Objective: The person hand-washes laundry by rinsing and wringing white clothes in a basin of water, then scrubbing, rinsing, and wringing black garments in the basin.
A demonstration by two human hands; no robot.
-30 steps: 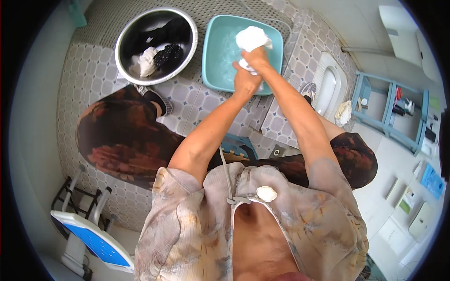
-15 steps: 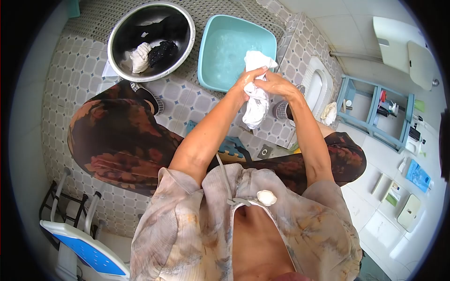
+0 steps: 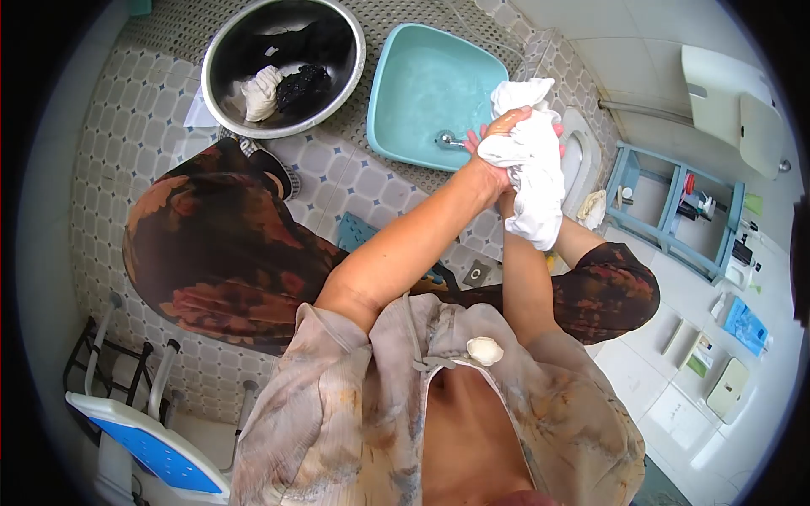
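White cloth (image 3: 536,164): located at the right rim of the turquoise basin (image 3: 380,101), bunched and twisted. My left hand (image 3: 496,153) has its fingers closed around it. My right hand (image 3: 507,199) is behind it (mostly hidden; I cannot tell how far those fingers close). Basin contents: water. Left of basin: steel bowl (image 3: 359,51), containing black fabric (image 3: 302,86) and a cream cloth (image 3: 261,94).

Tiled floor (image 3: 126,126), grey perforated mat (image 3: 173,32), steel bowl (image 3: 278,131), turquoise basin (image 3: 386,93)
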